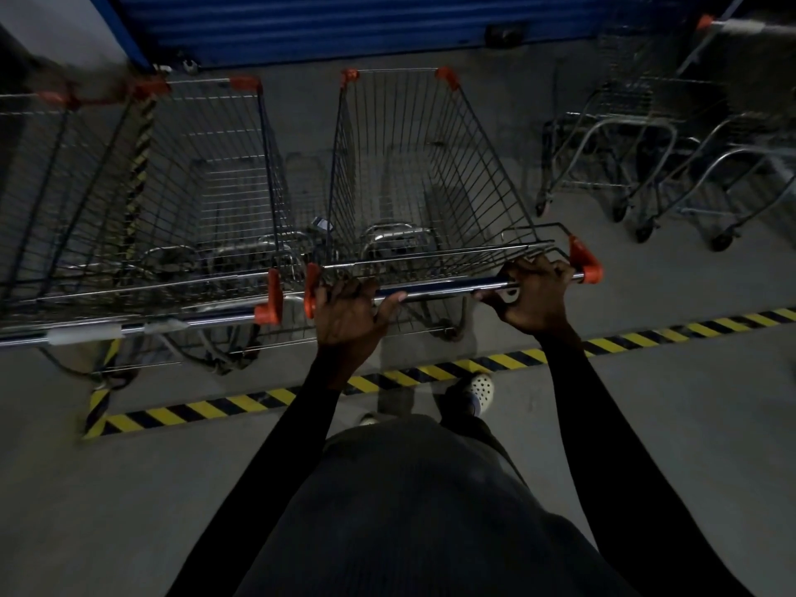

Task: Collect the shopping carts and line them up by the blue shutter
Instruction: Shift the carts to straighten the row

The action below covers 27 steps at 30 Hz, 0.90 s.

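A wire shopping cart [426, 165] with orange corner caps stands right in front of me, nose toward the blue shutter [344, 23]. My left hand [349, 316] grips the left end of its handle bar [439, 290]. My right hand [534, 295] grips the right end, next to the orange cap. A second cart [206, 187] is parked alongside on the left, also facing the shutter. Part of a third cart [38, 178] shows at the far left edge.
Yellow-and-black hazard tape [430, 372] runs across the concrete floor under my arms and turns up the left side. Several more carts [654, 135] sit nested at the right by the wall. My feet in pale clogs [478, 392] stand on the tape line.
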Motion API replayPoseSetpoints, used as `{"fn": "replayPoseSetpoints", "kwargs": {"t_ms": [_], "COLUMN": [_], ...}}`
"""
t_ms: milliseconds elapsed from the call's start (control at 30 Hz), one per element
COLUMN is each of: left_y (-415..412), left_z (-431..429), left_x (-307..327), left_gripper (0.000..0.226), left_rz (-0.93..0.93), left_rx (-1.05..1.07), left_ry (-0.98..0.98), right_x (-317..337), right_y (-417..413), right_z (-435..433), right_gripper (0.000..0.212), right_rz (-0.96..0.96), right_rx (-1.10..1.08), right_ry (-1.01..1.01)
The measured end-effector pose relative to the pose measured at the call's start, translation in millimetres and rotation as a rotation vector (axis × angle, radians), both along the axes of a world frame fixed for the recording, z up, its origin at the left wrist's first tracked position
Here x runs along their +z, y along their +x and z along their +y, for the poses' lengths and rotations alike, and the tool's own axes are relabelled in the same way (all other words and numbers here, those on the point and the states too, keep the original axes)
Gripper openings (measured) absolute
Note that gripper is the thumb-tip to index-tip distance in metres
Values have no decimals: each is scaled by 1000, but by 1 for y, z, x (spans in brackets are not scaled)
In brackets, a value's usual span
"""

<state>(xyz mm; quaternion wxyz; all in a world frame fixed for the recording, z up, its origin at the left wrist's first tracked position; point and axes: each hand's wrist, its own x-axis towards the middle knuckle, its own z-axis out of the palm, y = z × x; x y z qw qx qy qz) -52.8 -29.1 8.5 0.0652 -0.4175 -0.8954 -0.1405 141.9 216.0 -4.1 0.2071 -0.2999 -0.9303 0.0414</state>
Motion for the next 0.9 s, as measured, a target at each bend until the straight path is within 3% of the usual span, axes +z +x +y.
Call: {"fn": "replayPoseSetpoints", "kwargs": {"t_ms": [900], "left_y": [-10], "left_z": [-15], "left_x": [0], "left_gripper": [61], "left_rz": [24], "left_rx": [31], "left_ry": [-37], "right_x": [2], "right_y": [-14], "right_z": [-12], "right_gripper": [60], "right_rz": [-13], "right_rx": [23], "right_ry": [1]}}
